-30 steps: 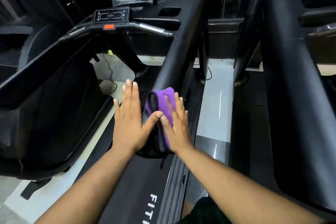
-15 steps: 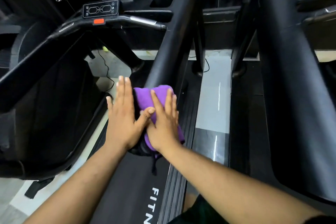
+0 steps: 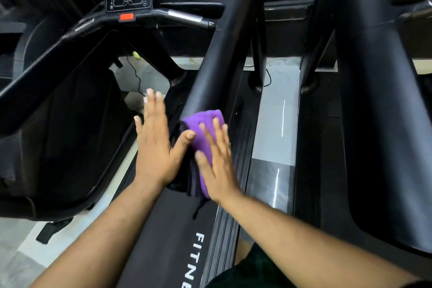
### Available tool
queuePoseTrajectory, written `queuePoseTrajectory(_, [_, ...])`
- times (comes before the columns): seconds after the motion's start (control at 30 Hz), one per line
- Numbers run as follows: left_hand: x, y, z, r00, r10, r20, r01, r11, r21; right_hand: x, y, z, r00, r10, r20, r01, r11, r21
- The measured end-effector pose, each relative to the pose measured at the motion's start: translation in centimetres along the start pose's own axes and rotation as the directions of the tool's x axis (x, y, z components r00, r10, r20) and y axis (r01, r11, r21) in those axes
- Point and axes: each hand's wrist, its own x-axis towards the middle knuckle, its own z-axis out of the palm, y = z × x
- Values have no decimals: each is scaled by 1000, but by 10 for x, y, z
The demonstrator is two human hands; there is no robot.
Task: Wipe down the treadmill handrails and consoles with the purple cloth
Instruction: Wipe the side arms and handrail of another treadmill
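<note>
Both flat hands have slid the purple cloth (image 3: pixel 203 133) along the handrail (image 3: pixel 217 63); left hand (image 3: pixel 156 147) and right hand (image 3: pixel 216 166) press it, fingers straight.

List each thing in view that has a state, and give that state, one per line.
purple cloth: folded, draped over the handrail, pressed under both hands
handrail: black, cloth at its lower end, upper part bare
left hand: fingers straight, thumb on the cloth
right hand: fingers straight, flat on the cloth
control panel: unlit, untouched
red button: untouched
</note>
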Motion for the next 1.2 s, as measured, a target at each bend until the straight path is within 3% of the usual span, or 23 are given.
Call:
queuePoseTrajectory(0.1, [5,0,2,991,-23,132,3,989,150,74,9,-8,939,313,-143,-282,938,203])
queuePoseTrajectory(0.17, [8,1,2,980,-46,192,6,979,205,100,9,-12,879,447,-168,-394,878,272])
queuePoseTrajectory(0.37, [12,2,3,955,-87,283,35,982,186,19,-21,13,922,381,-69,-362,912,192])
queuePoseTrajectory(0.63, [19,3,5,932,-109,345,13,963,270,164,22,-23,807,575,-137,-515,797,316])
queuePoseTrajectory(0.7, [19,3,6,935,-106,340,18,968,251,147,9,-21,860,492,-132,-470,866,171])
queuePoseTrajectory(0.77, [19,2,5,943,-104,316,46,981,186,107,-11,-13,954,293,-59,-297,952,-78])
queuePoseTrajectory(0.83, [17,2,4,950,-106,293,74,990,120,80,-23,-9,984,167,65,-148,961,-233])
queuePoseTrajectory(0.93, [17,2,3,952,-97,289,57,988,144,120,-17,-21,981,163,101,-125,943,-307])
queuePoseTrajectory(1.07, [23,3,3,925,-135,356,64,977,202,188,-17,-33,964,256,72,-212,903,-373])
queuePoseTrajectory(1.2, [42,2,9,943,-105,316,21,966,258,157,-21,-26,976,201,80,-154,906,-394])
